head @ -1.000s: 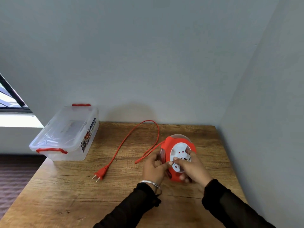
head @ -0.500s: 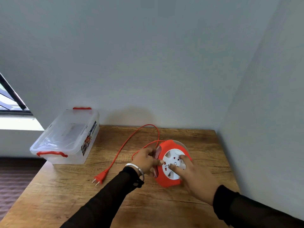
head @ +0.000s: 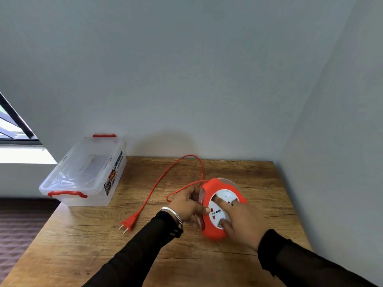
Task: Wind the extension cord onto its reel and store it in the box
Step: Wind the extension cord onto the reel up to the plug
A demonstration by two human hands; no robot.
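— Looking down, where do we find the reel (head: 215,230)?
— Near the wooden table's (head: 87,245) right side. Our left hand (head: 187,206) grips its edge, fingers curled; our right hand (head: 242,219) presses spread fingers on its white socket face.
— And the cord (head: 163,179)?
— Looping loose, plug (head: 129,223) lying toward the lidded clear box (head: 87,172) at far left.

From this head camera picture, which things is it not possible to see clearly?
- How much cord is wound: head view, the reel body and left hand cover the spool.
- Left hand's grip on the cord: fingers hidden behind the reel's edge.
- Socket markings: too small, partly under the right hand.
- Label on the box: too small and blurred.
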